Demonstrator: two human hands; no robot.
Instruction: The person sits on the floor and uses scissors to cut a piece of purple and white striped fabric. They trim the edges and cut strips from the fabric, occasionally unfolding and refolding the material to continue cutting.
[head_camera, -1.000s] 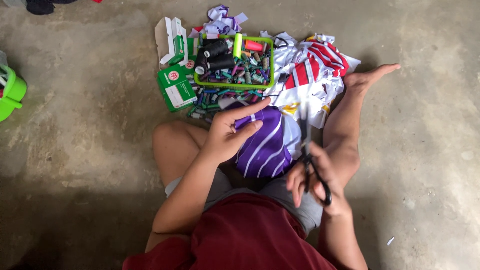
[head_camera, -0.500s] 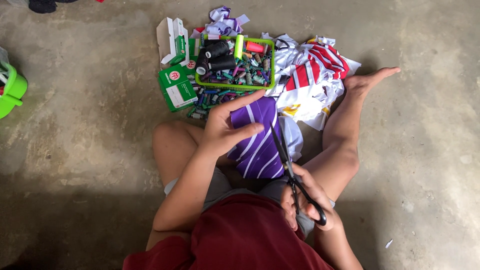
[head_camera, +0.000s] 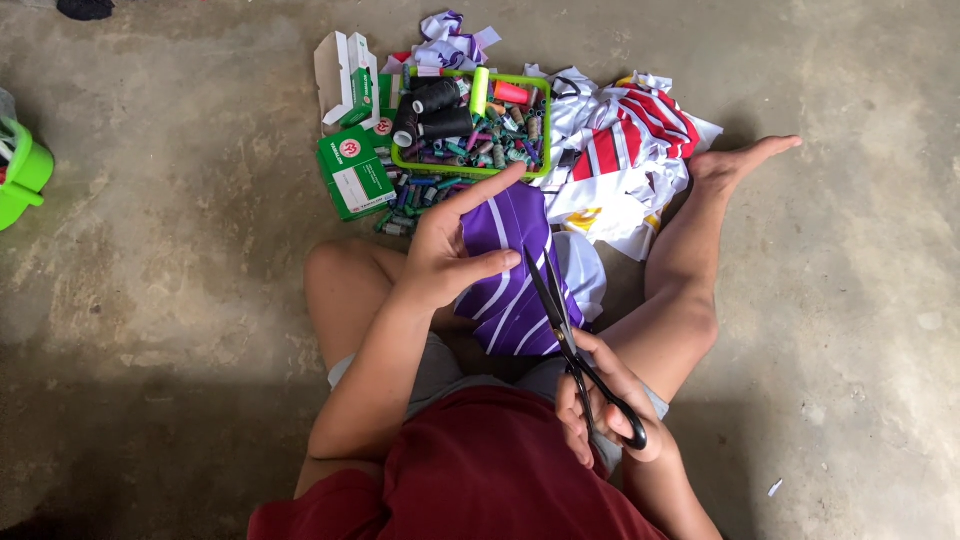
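I sit on a concrete floor with a purple cloth with white stripes (head_camera: 510, 275) held up over my lap. My left hand (head_camera: 450, 245) grips its left edge, forefinger stretched along the top. My right hand (head_camera: 600, 400) holds black scissors (head_camera: 565, 320) by the handles, the blades open and laid over the cloth's right side, pointing away from me.
A green tray (head_camera: 470, 168) full of thread spools stands ahead, with green and white boxes (head_camera: 355, 175) to its left. A heap of red, white and purple cloth scraps (head_camera: 625, 150) lies at its right, by my right foot (head_camera: 740, 160). A green plastic object (head_camera: 25, 170) sits at the far left.
The rounded cloth bundle has been spread and lifted by my left hand. My right hand brought the scissors up from my lap and set the open blades on the cloth.
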